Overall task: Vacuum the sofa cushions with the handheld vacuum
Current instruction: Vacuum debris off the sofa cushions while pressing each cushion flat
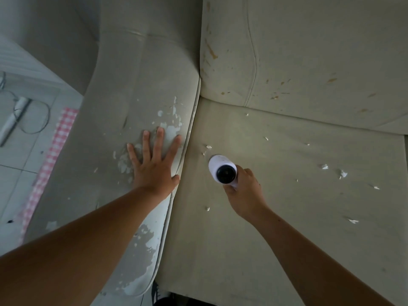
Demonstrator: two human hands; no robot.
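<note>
– Both forearms (pixel 77 250) reach in from 6 o'clock, nearest of all. What are the hands doing?

– On the armrest (pixel 123 102), at about 9 o'clock in the view, the left hand (pixel 154 166) lies flat with its fingers straight and spread. It presses down and holds nothing. Near the centre, the right hand (pixel 245 193) is curled round the handle of the handheld vacuum (pixel 223 171).

– Where is the vacuum aimed?

– Nose down onto the seat cushion (pixel 287 228), close to the piped seam beside the armrest. It is a small white body with a round black end cap facing the camera. The nozzle itself is hidden beneath it.

– How far along is the job?

– Not far, I'd judge. Plenty of white scraps (pixel 324 166) lie scattered over the seat toward 3 o'clock. A few more sit at 11 o'clock from the vacuum and one at 6 o'clock from it. The back cushion (pixel 309 51), up at 1 o'clock, shows brownish flecks and looks untouched.

– And the armrest?

– Pale patches show round the left hand and down toward 6 o'clock. I can't tell whether they are loose flakes or worn covering.
</note>
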